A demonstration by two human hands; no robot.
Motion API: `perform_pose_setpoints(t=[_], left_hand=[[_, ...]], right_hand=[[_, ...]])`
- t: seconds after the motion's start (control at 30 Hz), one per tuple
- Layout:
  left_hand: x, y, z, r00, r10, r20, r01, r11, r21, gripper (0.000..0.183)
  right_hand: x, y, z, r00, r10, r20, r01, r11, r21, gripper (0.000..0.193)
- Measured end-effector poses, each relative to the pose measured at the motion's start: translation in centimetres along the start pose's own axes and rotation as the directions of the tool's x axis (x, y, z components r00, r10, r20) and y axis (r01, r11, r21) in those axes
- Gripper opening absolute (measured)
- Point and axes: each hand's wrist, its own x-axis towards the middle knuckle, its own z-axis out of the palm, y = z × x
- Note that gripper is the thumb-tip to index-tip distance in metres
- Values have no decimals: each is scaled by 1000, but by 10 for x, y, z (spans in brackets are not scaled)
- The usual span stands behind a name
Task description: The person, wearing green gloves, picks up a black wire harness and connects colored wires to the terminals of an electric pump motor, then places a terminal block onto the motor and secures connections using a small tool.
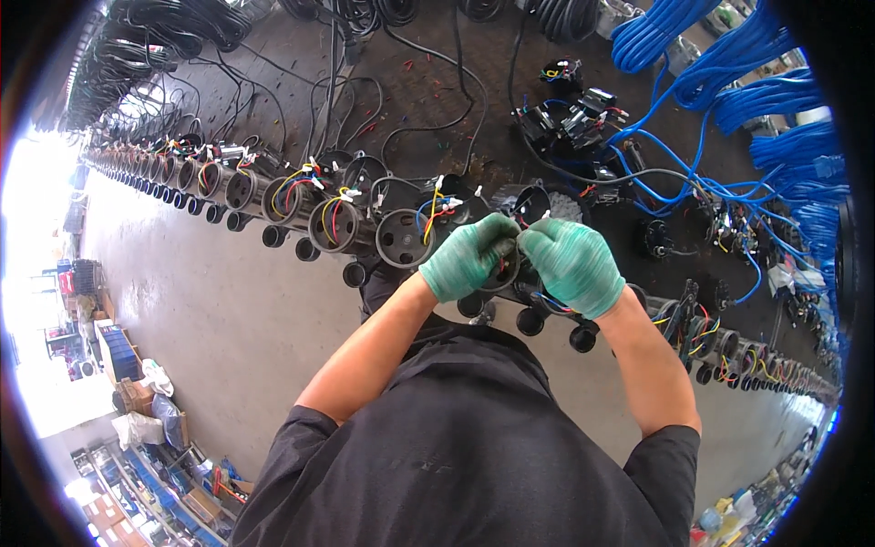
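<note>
My left hand (468, 259) and my right hand (574, 267), both in green knit gloves, meet over a round black housing (504, 279) at the near edge of the bench. The fingertips of each are pinched close together, almost touching; whatever is between them is too small and covered to name. A bit of red shows inside the housing below my left fingers. Just left stands another round black housing (402, 239), its open face showing holes. Coloured wires (434, 217) with white connectors rise beside it.
A long row of similar housings (240, 190) lines the bench edge on both sides. Black cable coils (173, 36) hang at the far left, blue cable coils (729, 68) at the far right. Small metal-and-black parts (583, 118) and loose cables lie on the dark bench (419, 91).
</note>
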Motion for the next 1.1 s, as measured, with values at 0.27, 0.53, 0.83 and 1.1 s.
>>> perform_pose_setpoints(t=[0.27, 0.53, 0.83, 1.1], left_hand=[[-3, -11, 10, 939, 215, -269, -157, 962, 222, 14], [2, -19, 22, 911, 168, -377, -178, 984, 8, 7], [1, -13, 21, 913, 156, -377, -149, 988, 48, 7], [3, -10, 20, 913, 147, -381, -116, 988, 102, 9]], right_hand=[[26, 2, -8, 820, 535, 205, -537, 595, 598, 11], [10, 123, 28, 580, 387, 716, -443, 888, -121, 24], [-10, 148, 110, 440, 398, 805, -240, 916, -321, 23], [-12, 134, 49, 670, 448, 592, -496, 863, -92, 19]])
